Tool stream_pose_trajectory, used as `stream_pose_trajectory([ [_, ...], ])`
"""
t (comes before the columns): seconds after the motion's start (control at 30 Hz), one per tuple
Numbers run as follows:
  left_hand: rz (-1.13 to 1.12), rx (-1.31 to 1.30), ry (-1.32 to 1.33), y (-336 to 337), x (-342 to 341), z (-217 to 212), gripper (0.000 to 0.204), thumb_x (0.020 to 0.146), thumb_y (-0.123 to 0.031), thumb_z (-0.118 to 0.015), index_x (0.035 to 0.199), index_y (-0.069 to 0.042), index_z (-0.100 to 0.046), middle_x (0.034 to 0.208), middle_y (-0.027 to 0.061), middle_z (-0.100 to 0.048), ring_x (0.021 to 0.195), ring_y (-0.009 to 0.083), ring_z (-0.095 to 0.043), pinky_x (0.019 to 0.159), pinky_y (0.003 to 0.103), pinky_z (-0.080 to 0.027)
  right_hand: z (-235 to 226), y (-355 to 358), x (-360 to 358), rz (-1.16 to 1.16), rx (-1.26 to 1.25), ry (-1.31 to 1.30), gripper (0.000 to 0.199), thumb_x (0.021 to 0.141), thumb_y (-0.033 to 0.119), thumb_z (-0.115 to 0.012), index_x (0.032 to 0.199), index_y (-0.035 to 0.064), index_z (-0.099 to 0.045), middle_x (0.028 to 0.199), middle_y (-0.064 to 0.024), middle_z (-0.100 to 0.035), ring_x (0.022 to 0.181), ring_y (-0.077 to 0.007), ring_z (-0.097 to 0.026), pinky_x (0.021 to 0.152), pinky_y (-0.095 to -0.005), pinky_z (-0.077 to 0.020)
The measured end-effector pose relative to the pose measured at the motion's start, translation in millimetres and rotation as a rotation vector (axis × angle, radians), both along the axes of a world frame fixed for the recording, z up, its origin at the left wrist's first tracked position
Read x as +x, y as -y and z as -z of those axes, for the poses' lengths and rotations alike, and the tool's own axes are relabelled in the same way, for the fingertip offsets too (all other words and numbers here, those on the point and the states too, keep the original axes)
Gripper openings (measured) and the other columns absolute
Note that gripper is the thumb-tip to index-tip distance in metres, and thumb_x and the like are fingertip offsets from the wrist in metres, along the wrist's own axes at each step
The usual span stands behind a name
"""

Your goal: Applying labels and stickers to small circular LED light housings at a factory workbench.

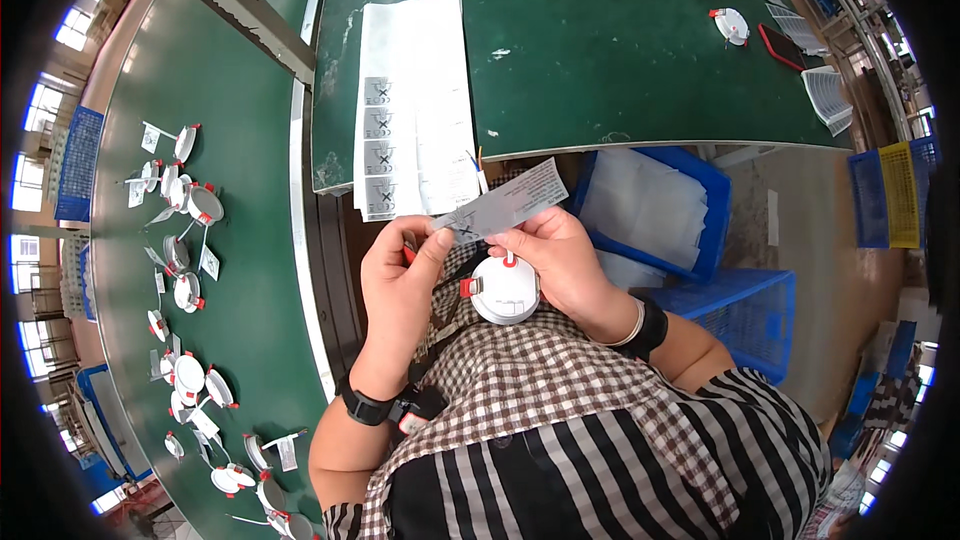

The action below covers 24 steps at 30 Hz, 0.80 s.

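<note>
A silver-grey printed label [510, 202] is stretched between my two hands in front of my body. My left hand [405, 260] is closed, pinching the label's left end, and a small red piece shows between its fingers. My right hand [550, 252] pinches the label nearer its middle. Just below hangs a round white downlight [505, 290] with red-tipped spring clips; its white cable runs up behind the label, and bare coloured wire ends [481, 172] stick out above. My fingers hide where label and cable meet.
White label sheets [415, 100] lie on the green table [560, 50] ahead. Several labelled downlights [188, 375] sit on the green conveyor belt [240, 270] at left. Blue crates [715, 190] stand low at right. A downlight [731, 27] and a red-edged phone [782, 46] lie far right.
</note>
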<state>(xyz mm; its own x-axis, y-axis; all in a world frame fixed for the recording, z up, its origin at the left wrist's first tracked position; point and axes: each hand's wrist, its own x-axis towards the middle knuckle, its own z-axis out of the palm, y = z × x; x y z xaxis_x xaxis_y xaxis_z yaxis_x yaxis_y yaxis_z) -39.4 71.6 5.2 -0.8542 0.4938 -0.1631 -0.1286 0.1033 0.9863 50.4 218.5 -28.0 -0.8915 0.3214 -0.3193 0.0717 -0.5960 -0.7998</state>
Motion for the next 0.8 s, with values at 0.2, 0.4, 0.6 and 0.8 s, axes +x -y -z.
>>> stream_pose_trajectory([
  [0.2, -0.132, -0.130, -0.285, -3.2, -1.7, 8.0, 0.008, 0.088, -0.008, -0.062, 0.088, -0.002, -0.058, 0.068, -0.0009, -0.056, 0.057, 0.0041, -0.051, 0.048, 0.018, -0.036, -4.5, 1.8, -2.5, 0.020, 0.026, 0.020, 0.015, 0.086, 0.004, -0.061, 0.100, -0.0014, -0.063, 0.083, -0.0052, -0.065, 0.071, -0.0076, -0.059, 0.062, -0.0207, -0.0473],
  [0.4, -0.152, -0.072, -0.222, -1.2, 0.3, 3.5, 0.007, 0.087, -0.007, -0.063, 0.086, -0.001, -0.059, 0.063, -0.0007, -0.056, 0.053, 0.0042, -0.050, 0.046, 0.017, -0.035, 5.2, 2.8, -4.6, 0.032, 0.015, 0.041, 0.014, 0.086, 0.005, -0.060, 0.099, -0.0005, -0.064, 0.081, -0.0041, -0.065, 0.068, -0.0068, -0.057, 0.059, -0.0200, -0.0457],
  [0.6, -0.147, -0.088, -0.064, -3.8, -1.5, 7.6, 0.011, 0.084, -0.008, -0.066, 0.083, 0.000, -0.060, 0.065, -0.0009, -0.056, 0.054, 0.0043, -0.053, 0.049, 0.019, -0.040, 2.1, 4.3, -5.2, -0.018, -0.031, 0.107, 0.014, 0.087, 0.005, -0.059, 0.099, -0.0021, -0.064, 0.085, -0.0070, -0.065, 0.072, -0.0089, -0.059, 0.063, -0.0212, -0.0490],
  [0.8, -0.155, -0.115, -0.056, -4.8, -2.9, 11.7, 0.010, 0.085, -0.008, -0.066, 0.083, 0.000, -0.060, 0.066, -0.0006, -0.057, 0.054, 0.0043, -0.053, 0.048, 0.019, -0.040, 0.6, 0.9, -3.6, -0.042, -0.026, 0.103, 0.017, 0.088, 0.007, -0.060, 0.100, -0.0034, -0.063, 0.087, -0.0087, -0.066, 0.075, -0.0095, -0.061, 0.065, -0.0213, -0.0503],
])
